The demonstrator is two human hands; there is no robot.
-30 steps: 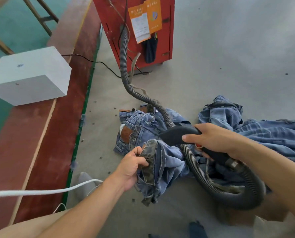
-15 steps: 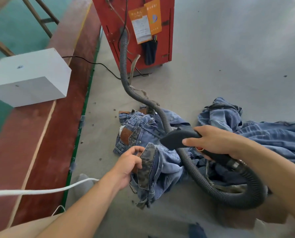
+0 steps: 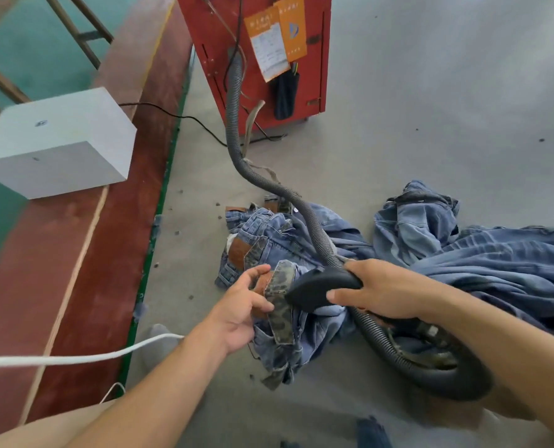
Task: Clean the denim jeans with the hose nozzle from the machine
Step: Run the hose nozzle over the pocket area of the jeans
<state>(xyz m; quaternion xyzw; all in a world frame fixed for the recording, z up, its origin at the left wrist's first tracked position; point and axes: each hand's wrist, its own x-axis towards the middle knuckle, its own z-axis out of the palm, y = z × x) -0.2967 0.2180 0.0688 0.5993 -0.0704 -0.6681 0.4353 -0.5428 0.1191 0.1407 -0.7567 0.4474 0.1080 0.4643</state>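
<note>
You're mid-clean: your right hand (image 3: 385, 294) grips the black hose nozzle (image 3: 317, 287) against the mottled waistband that your left hand (image 3: 240, 305) pinches on the floor-heaped denim jeans (image 3: 301, 331), whose crumpled remainder probably awaits.

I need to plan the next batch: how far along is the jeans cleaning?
Done: nothing visibly finished; cleaned denim can't be told from uncleaned. In hand: the right hand grips the hose nozzle against the jeans, whose dark waistband the left hand holds. Left: the rest of this pair and the blue denim heap to the right.
</note>
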